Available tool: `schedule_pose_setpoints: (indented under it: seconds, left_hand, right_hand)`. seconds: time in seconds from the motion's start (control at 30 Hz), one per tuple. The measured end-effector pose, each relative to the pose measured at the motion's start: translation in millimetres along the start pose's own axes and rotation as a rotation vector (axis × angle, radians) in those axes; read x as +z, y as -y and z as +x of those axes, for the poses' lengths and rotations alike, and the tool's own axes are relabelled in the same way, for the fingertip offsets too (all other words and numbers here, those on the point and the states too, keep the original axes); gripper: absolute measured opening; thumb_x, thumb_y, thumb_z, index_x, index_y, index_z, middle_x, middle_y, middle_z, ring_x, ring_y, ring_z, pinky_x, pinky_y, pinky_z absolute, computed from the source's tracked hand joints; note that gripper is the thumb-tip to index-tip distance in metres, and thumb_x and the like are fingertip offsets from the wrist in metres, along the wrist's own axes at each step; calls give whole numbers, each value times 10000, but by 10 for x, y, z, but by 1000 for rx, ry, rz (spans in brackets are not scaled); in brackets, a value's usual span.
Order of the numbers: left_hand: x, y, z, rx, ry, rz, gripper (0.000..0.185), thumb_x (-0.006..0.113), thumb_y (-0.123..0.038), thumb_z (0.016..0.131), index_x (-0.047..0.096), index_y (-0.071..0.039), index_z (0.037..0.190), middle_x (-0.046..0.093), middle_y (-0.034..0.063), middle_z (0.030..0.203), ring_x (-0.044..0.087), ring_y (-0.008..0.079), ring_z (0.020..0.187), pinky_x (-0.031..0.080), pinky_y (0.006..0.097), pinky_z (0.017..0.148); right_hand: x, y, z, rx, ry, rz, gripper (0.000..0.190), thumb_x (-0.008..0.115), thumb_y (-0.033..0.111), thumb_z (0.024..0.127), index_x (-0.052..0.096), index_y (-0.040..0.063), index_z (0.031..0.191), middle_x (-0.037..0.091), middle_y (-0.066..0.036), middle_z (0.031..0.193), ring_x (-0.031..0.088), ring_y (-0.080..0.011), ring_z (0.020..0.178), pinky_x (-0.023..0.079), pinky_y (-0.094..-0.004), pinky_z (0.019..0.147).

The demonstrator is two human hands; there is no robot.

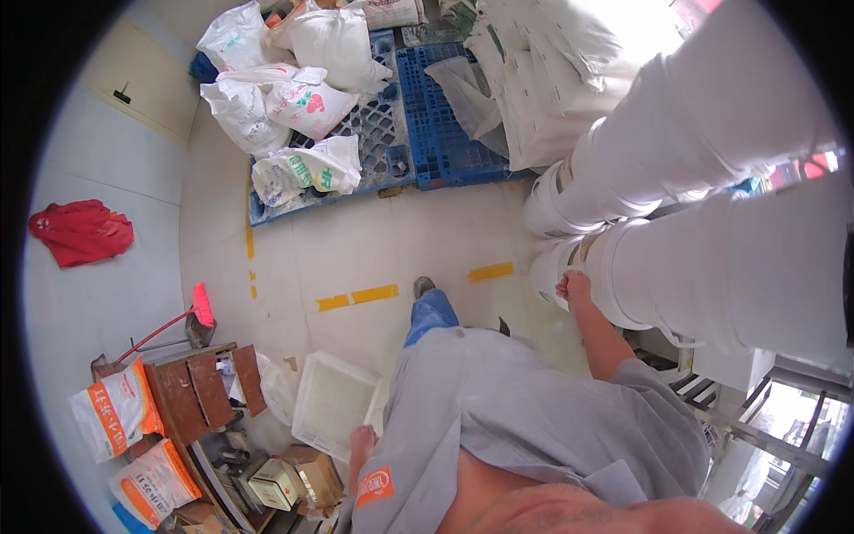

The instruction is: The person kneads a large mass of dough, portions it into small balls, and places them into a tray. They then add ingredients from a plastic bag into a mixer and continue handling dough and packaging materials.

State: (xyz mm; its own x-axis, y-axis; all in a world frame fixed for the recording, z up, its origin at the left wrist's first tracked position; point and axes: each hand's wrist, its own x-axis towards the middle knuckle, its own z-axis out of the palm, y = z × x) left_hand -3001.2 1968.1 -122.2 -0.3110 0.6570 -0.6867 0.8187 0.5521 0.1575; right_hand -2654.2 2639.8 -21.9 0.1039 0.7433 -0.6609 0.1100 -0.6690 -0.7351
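My left hand hangs low beside my body, its fingers partly curled and hard to make out. In the view it overlaps the lower edge of a white plastic crate on the floor; contact cannot be told. My right hand is out to the right with its fingers curled and no object seen in it. It appears in front of the lowest white plastic bucket of a tall stack; whether it touches the bucket is unclear. One shoe shows below a blue trouser leg.
Blue plastic pallets ahead carry white sacks. Another bucket stack rises at the right. At the left are a pink broom, a brown wooden cabinet, cardboard boxes and a red garment on the wall.
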Motion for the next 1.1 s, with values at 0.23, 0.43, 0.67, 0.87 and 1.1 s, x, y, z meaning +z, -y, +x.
schedule_pose_setpoints:
  seconds: [0.23, 0.43, 0.67, 0.87, 1.1]
  left_hand:
    - [-2115, -132, 1785, -419, -367, -1539, 108, 564, -132, 914, 566, -24, 922, 584, 63, 768, 589, 149, 612, 458, 255, 467]
    - [-3947, -702, 2473, -301, -566, -1298, 196, 571, -133, 913, 569, -2, 1059, 612, 73, 835, 598, 130, 651, 468, 252, 506]
    - [-4267, -975, 2947, -395, -333, -760, 286, 569, -244, 906, 620, 6, 1036, 646, 116, 826, 638, 228, 745, 503, 346, 613]
    - [-3403, -974, 2691, -729, -288, -833, 351, 567, -334, 885, 682, -16, 978, 675, 179, 941, 634, 338, 889, 479, 421, 811]
    - [-3144, -1409, 2440, -834, -330, -938, 384, 530, -359, 900, 674, -6, 946, 668, 187, 929, 621, 363, 894, 469, 451, 816]
  right_hand:
    - [362, 284, 505, 215, -90, -116, 154, 529, 156, 843, 508, 88, 706, 514, -46, 615, 564, -190, 521, 503, -336, 479]
    - [1230, 1106, 1056, 183, -49, -234, 218, 539, 224, 867, 511, 69, 717, 479, -61, 609, 533, -186, 503, 464, -331, 448]
    - [2544, 2213, 2523, 0, 34, -396, 256, 567, 240, 883, 533, 20, 755, 488, -71, 632, 517, -205, 475, 451, -322, 445]
    - [3615, 3444, 3352, -65, 91, -424, 521, 560, 81, 819, 417, -1, 1313, 610, -113, 773, 624, -200, 598, 538, -344, 505]
    - [3938, 3684, 3873, -10, 214, -419, 256, 575, 106, 860, 584, -4, 1091, 617, -84, 718, 608, -173, 581, 511, -305, 504]
